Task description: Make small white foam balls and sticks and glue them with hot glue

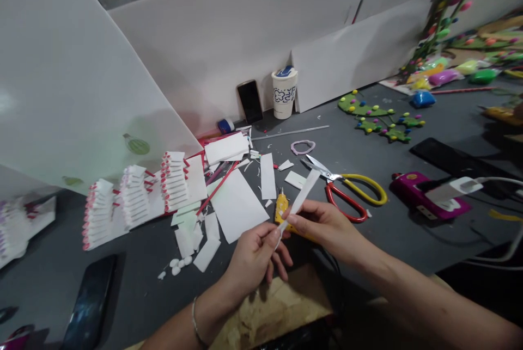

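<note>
Both hands work one white paper strip (pixel 301 197) above the near middle of the grey table (pixel 368 165). Left hand (pixel 255 255): fingers pinched shut on the strip's lower end, thumb on top. Right hand (pixel 322 225): thumb and forefinger closed on the strip a little higher, beside the left.

Judgement: the step looks like rolling or creasing the lower end. To do it well, keep the two pinches close together, the strip taut and its edges aligned.

Orientation: long axis runs diagonally, near-left to far-right. Free end points up toward the scissors (pixel 347 192). A yellow glue tube (pixel 281 206) lies just behind the strip.
</note>
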{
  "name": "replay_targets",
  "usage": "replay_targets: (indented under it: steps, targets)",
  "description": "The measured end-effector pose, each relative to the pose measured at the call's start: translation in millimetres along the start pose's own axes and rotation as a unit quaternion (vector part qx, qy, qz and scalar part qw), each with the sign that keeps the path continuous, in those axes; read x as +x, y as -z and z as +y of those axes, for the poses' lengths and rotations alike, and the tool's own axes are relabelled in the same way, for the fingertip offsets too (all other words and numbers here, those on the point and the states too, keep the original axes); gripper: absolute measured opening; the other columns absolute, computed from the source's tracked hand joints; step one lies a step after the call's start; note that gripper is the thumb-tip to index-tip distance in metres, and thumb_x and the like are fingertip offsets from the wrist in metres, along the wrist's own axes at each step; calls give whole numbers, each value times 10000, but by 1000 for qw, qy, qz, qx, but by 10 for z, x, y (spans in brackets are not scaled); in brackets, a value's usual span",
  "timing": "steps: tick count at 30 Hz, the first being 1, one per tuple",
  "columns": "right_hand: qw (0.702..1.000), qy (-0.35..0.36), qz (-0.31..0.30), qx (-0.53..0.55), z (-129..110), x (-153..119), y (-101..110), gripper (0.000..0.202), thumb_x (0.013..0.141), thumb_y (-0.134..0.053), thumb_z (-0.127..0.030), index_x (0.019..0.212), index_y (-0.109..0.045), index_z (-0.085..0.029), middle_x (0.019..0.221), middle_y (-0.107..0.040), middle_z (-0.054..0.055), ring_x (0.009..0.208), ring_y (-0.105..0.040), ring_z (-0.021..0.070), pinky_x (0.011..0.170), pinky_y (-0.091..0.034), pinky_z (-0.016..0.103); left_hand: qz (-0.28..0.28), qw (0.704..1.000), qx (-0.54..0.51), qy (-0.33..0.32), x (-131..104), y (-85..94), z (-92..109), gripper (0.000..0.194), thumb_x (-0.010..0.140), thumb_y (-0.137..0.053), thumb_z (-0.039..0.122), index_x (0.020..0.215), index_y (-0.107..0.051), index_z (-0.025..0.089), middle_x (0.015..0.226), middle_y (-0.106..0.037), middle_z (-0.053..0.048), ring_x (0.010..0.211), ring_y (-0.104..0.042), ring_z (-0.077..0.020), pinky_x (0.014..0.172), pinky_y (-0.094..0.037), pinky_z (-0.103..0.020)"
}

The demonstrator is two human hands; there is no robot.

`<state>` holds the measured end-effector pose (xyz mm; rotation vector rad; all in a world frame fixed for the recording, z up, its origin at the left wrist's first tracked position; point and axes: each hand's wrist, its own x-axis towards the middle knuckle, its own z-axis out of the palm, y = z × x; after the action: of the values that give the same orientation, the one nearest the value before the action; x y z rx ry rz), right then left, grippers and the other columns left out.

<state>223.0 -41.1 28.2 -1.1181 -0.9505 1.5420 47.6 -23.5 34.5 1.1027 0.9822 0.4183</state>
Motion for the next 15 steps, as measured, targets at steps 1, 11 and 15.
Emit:
replay_targets:
  steps: [1,11,15]
  targets:
    - [1000,1,7,-3,11,0,-1,355,708,-730,-500,815,-696,-163,737,-660,24,681,-576,138,670,-465,289,3,1000,3,-1,8,5,-7,396,827,-547,530,906,-562,141,562,-624,1,378,-577,-110,313,-291,-149]
    - [991,16,122,59,20,19,-7,388,665,-762,-520,802,-702,-163,628,-581,-5,581,-499,104,576,-427,250,172,930,180,-271,-5,73,-169,301,783,-687,328,1053,-608,221,941,-660,-54,779,-640,-161,725,-506,-276]
    - [993,17,94,70,56,-30,-59,375,692,-749,-509,848,-713,-170,640,-604,-1,587,-514,108,572,-426,250,201,898,214,-327,20,111,-232,100,849,-613,238,942,-649,229,932,-649,-40,861,-610,-164,794,-481,-280]
